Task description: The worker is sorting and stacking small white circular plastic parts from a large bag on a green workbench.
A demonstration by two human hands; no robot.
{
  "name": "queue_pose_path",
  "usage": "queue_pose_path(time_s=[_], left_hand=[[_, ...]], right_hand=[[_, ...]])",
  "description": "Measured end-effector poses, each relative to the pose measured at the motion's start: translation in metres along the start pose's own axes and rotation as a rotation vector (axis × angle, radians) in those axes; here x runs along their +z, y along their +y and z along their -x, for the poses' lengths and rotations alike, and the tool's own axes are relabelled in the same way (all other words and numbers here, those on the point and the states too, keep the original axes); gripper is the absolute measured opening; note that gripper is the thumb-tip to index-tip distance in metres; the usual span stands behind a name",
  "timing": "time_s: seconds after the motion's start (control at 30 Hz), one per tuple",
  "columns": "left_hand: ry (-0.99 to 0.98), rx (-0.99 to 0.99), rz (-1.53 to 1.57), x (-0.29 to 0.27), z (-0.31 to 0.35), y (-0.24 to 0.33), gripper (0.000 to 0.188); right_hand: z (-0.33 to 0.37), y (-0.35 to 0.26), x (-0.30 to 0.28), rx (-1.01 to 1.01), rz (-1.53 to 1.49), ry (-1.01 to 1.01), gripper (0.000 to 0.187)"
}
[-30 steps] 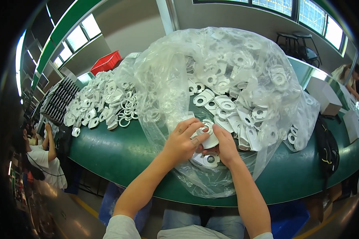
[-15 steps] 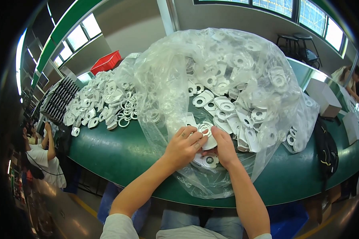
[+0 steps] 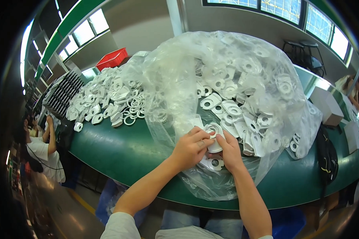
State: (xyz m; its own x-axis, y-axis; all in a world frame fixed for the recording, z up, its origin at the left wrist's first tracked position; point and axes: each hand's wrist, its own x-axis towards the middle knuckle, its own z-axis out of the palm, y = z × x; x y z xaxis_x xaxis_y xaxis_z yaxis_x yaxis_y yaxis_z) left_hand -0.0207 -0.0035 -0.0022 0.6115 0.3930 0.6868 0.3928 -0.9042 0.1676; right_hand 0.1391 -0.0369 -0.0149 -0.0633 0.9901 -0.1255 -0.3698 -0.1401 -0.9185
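Between my two hands is a white plastic part with a round ring-shaped hole (image 3: 214, 148). My left hand (image 3: 190, 148) grips its left side with bent fingers. From the right, my right hand (image 3: 229, 150) holds it, thumb laid on the ring. Just below, another white ringed part (image 3: 215, 162) lies on the plastic sheet. Beyond my hands a large clear plastic bag (image 3: 167, 75) lies open toward me, full of similar white parts (image 3: 232, 107). My fingertips under the held part are hidden.
On the green table (image 3: 103, 143), a heap of white parts and loose rings (image 3: 107, 95) lies left of the bag. Behind it are a red bin (image 3: 112, 59) and stacked dark trays (image 3: 64, 93). White boxes (image 3: 325, 105) and a black bag (image 3: 327, 153) stand right. Other people work at both sides.
The view has shifted slightly, so the scene sits a little right and lower. My right thumb has moved inward over the ring of the held part, which both hands still grip.
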Motion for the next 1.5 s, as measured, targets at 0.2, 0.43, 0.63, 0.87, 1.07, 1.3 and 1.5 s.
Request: queue_pose_path(time_s=[0.2, 0.43, 0.63, 0.87, 1.07, 1.3, 1.5], left_hand=[[0.251, -0.771, 0.830, -0.006, 0.005, -0.017, 0.015], [0.132, -0.681, 0.751, -0.019, 0.003, -0.013, 0.015], [0.180, -0.655, 0.666, -0.017, 0.004, -0.011, 0.012], [0.165, -0.726, 0.706, -0.011, 0.003, -0.008, 0.009], [0.169, -0.713, 0.808, -0.004, 0.005, -0.009, 0.010], [0.180, -0.764, 0.865, 0.002, 0.007, -0.008, 0.014], [0.188, -0.778, 0.854, 0.000, 0.008, -0.006, 0.013]], right_hand=[[0.000, 0.003, 0.006, -0.057, -0.021, -0.115, 0.026], [-0.004, 0.013, -0.001, -0.169, 0.063, -0.185, 0.029], [-0.003, 0.012, 0.001, -0.195, 0.103, -0.197, 0.030], [0.004, 0.004, 0.015, -0.129, 0.047, -0.141, 0.029], [0.000, 0.005, 0.014, -0.125, 0.075, -0.062, 0.023], [0.000, 0.007, 0.013, -0.158, 0.130, -0.062, 0.019], [0.000, 0.007, 0.017, -0.196, 0.172, -0.050, 0.018]])
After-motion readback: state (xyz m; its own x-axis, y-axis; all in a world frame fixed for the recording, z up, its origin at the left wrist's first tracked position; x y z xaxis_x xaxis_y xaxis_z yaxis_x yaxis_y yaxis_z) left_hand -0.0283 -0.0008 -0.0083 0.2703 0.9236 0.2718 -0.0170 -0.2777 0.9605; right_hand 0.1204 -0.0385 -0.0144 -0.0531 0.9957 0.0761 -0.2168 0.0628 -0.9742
